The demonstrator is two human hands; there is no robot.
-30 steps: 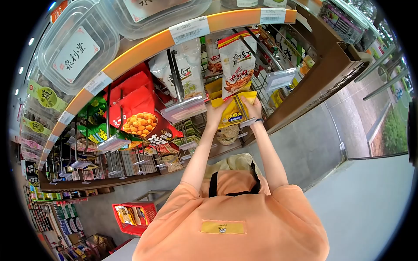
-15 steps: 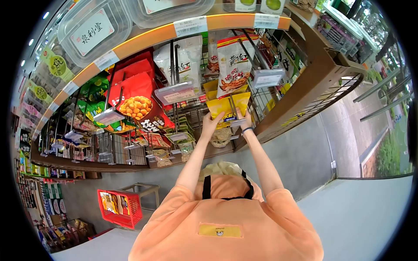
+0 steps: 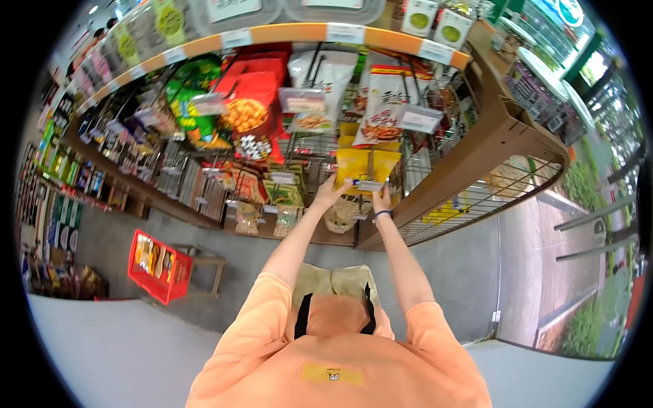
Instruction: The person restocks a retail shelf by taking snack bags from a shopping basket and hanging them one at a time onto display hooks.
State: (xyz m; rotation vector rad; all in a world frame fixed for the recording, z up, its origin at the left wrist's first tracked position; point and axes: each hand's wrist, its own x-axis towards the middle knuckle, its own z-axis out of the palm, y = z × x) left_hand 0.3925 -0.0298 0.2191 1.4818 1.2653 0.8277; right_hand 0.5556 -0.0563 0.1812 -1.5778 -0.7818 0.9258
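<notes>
A yellow snack bag (image 3: 352, 162) hangs at the front of a wire hook, with more yellow bags behind it. My left hand (image 3: 330, 193) grips its lower left side, thumb across the front. At the lower right side, my right hand (image 3: 382, 198) has its fingers closed on the same bag; a dark band circles that wrist. A price tag holder (image 3: 369, 185) at the hook's end sits in front of the bag, between my hands. Just above hangs a white and red snack bag (image 3: 384, 109). A clear bag of pale food (image 3: 342, 216) is below my hands.
Red snack bags (image 3: 253, 115) and green bags (image 3: 194, 109) hang to the left. A brown rack side panel (image 3: 445, 173) rises close to my right hand. A red shopping basket (image 3: 178, 277) holding several packages rests on a stool (image 3: 209, 272) at lower left.
The view has shifted, so the rack appears turned and the basket sits further left and higher. Both hands remain on the yellow snack bag, which still hangs at the hook.
</notes>
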